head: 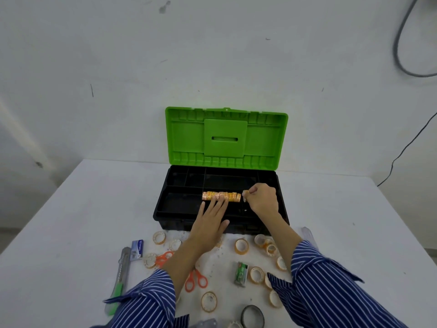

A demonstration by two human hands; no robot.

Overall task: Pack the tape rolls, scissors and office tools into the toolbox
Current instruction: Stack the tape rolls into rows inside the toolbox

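Observation:
The black toolbox [163,210] stands open with its green lid [225,138] upright. A row of several small orange tape rolls [221,195] stands on edge in the tray's front middle compartment. My left hand [210,217] lies flat, its fingertips pressing against that row. At the row's right end, my right hand [262,197] pinches one more tape roll [246,192]. Several loose tape rolls [241,246] lie on the table in front of the box. Orange-handled scissors [196,279] and a second pair [164,258] lie there too.
A green utility knife [121,275], a blue staple box [137,249], a green packet [241,273], a dark tape ring [252,317] and a clear ruler [308,234] lie on the white table [82,221]. A wall rises close behind the box, with cables at its right.

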